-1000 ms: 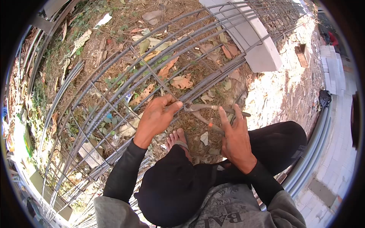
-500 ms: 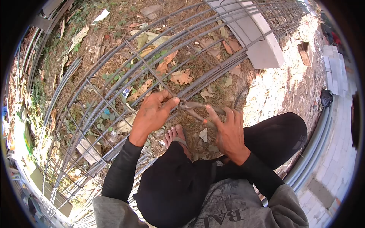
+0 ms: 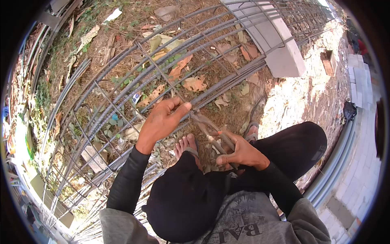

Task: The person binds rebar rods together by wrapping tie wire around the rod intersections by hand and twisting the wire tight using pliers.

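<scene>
My left hand (image 3: pixel 159 123) is closed around a steel bar at the near edge of a rebar cage (image 3: pixel 228 83), thumb and forefinger together beside a crossing of bars. My right hand (image 3: pixel 247 153) grips the handles of metal pincers (image 3: pixel 211 139), with an orange mark on one handle. Their jaws touch or nearly touch the bars just right of my left thumb. The handles are spread apart. Any tie wire at the jaws is too small to make out.
A pale concrete block (image 3: pixel 286 61) lies under the cage at upper right. A sandalled foot (image 3: pixel 187 147) is just below the cage. Dry leaves and grass cover the ground. Grey pipes (image 3: pixel 331 156) run along the right, near a small wooden box (image 3: pixel 328 63).
My right hand has moved down and turned, now with its palm more upward around the pincers. The pincers tilt more steeply downward. My left hand stays at the same bar.
</scene>
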Available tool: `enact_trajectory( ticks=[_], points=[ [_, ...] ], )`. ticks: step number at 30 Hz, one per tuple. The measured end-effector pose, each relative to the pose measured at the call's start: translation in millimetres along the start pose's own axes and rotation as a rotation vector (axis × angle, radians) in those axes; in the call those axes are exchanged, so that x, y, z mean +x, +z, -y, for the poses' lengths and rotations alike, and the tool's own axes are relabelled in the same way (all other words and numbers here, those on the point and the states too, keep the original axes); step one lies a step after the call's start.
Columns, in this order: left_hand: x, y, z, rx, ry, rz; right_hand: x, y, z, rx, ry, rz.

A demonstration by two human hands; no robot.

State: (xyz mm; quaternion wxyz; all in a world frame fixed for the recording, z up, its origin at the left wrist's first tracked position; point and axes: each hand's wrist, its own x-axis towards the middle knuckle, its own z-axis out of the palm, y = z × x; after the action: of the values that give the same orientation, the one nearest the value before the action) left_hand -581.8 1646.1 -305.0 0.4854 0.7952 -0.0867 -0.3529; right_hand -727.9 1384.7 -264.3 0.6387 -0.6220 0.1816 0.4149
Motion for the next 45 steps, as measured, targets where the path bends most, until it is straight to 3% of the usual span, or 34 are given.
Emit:
enact_trajectory(
  ticks=[4, 7, 12, 13, 14, 17, 18, 21, 23, 25, 28, 34, 37, 41, 45],
  points=[
    [0.0, 2.6, 3.3, 0.043, 0.105, -0.055, -11.3, 8.3, 16.8, -0.588, -0.193, -0.255],
    [1.0, 5.0, 3.5, 0.003, 0.116, -0.063, -14.0, 14.6, -2.0, -1.091, -0.483, -0.620],
    [0.1, 3.8, -1.8, -0.011, 0.071, -0.040, 2.0, 8.7, -11.0, -0.378, -0.080, -0.184],
    [-2.6, 5.4, -1.1, -0.003, 0.073, -0.048, 1.4, 6.3, -25.3, 0.189, 0.033, 0.106],
    [-1.4, 5.2, -0.7, 0.008, 0.087, -0.059, 0.9, 3.8, -39.4, 0.701, 0.288, 0.307],
    [-2.1, 5.1, -1.9, 0.017, 0.063, -0.061, -1.9, 6.5, -8.0, -0.010, 0.180, -0.013],
    [-2.5, 3.7, -2.5, 0.023, 0.048, -0.053, -3.7, 3.9, -4.5, -0.125, 0.028, -0.080],
    [-2.1, 6.6, -0.8, -0.009, 0.094, -0.077, -9.5, -1.9, 18.6, -0.551, -0.113, -0.205],
    [-1.2, 9.5, 4.2, -0.005, 0.117, -0.092, -11.9, 5.3, 31.2, -0.566, -0.095, -0.254],
    [-0.6, 8.2, 2.6, -0.010, 0.110, -0.082, -13.0, 15.8, 20.2, -0.527, -0.209, -0.322],
    [-2.6, 5.4, -4.5, -0.016, 0.080, -0.049, 4.3, 29.5, -11.7, -0.537, -0.140, -0.401],
    [-2.4, 10.7, -3.0, 0.009, 0.106, -0.090, 91.7, 63.4, -99.6, -0.423, -0.565, -0.659],
    [0.5, 12.0, -1.8, 0.017, 0.106, -0.134, 125.1, 87.8, -112.7, -0.210, -0.466, -0.681],
    [-3.2, 15.0, -1.9, 0.030, 0.129, -0.163, 117.0, 77.1, -105.6, -0.287, -0.521, -0.691],
    [-4.3, 10.8, -3.7, 0.059, 0.122, -0.138, 56.6, 52.0, -70.2, -0.225, -0.172, -0.308]
  ],
)
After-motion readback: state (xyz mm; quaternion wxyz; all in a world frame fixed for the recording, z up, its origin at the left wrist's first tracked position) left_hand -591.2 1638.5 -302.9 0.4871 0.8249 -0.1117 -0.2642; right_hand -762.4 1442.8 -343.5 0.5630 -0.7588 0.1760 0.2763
